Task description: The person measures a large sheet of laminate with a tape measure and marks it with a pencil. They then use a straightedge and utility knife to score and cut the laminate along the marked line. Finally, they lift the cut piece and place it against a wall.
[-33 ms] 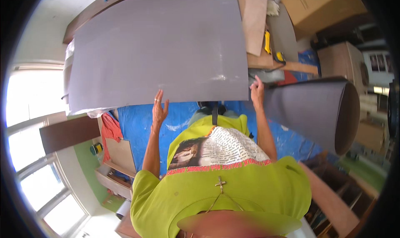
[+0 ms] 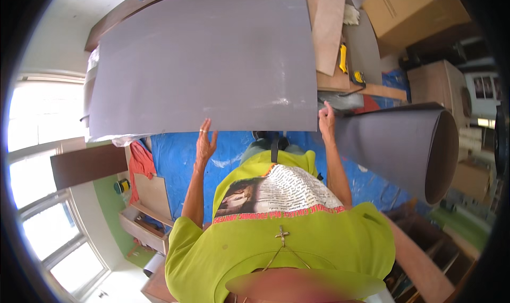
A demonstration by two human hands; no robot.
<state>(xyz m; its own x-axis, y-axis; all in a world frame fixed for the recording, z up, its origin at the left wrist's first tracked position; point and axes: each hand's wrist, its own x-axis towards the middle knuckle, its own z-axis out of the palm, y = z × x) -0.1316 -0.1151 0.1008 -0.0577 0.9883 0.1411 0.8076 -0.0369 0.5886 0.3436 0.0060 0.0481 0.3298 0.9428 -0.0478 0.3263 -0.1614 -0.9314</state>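
Note:
A large flat grey sheet (image 2: pixel 207 64) lies in front of me, with its near edge just above a blue floor covering. My left hand (image 2: pixel 205 145) is at that near edge, fingers stretched out and fingertips resting over the sheet's border, thumb apart. Beside the sheet's near right corner is my right hand (image 2: pixel 327 125), index finger extended and the other fingers partly hidden; nothing shows in it. Close to its right lies a big roll of the same grey sheet material (image 2: pixel 393 143), its open end facing right.
Beyond my right hand, a yellow utility knife (image 2: pixel 343 58) and a yellow tape measure (image 2: pixel 358 78) lie among wooden boards (image 2: pixel 325 32). Cardboard boxes (image 2: pixel 409 16) stand at the far right. A red cloth (image 2: pixel 141 162) hangs at the left, near a drawer (image 2: pixel 143 228) and windows.
My left hand has drawn back slightly toward me along the sheet's near edge. The right hand stays beside the corner, and the view has shifted a little.

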